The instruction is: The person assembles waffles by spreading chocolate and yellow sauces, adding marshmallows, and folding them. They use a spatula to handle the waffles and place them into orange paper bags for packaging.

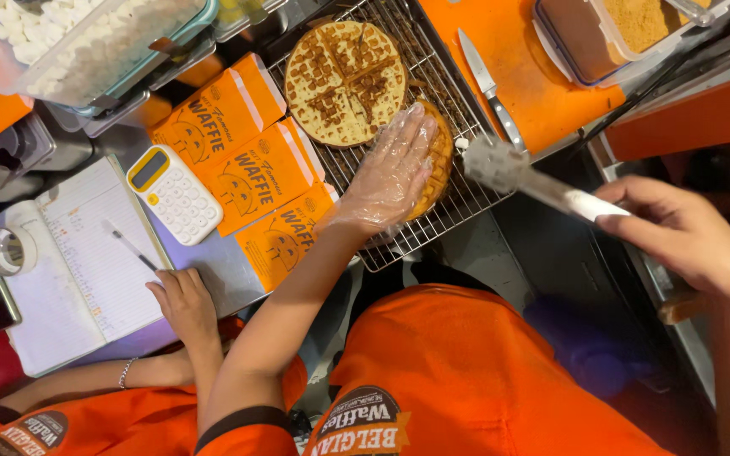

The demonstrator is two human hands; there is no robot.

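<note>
The left hand (390, 173), covered by a thin clear plastic glove, lies flat on a golden waffle (434, 165) at the right part of a wire cooling rack (458, 203); its fingers (411, 135) are spread and rest on the waffle's top, with the waffle's edge showing beyond them on the right. Just above it on the same rack sits a second waffle (345, 82), round, paler and drizzled with dark sauce in its grid. The right hand (690, 236), bare, grips the white handle of a pair of metal tongs (509, 169); its fingers are pressed together around the handle, and the blurred tongs' tip hangs just beside the right edge of the waffle under the left hand. Behind the tongs, a small knife (487, 84) lies on an orange cutting board (551, 93), next to a clear container of brown crumbs (627, 25). To the left of the rack, three orange waffle boxes (251, 165) lie in a staggered row on the surface, with a yellow and white calculator (173, 192) beside them. Farther left an open notebook (69, 262) carries a pen (131, 247), and another person's hand (183, 304), wearing a bracelet on the wrist, rests at its lower edge. A clear tub of white marshmallows (69, 42) stands at the top left.
</note>
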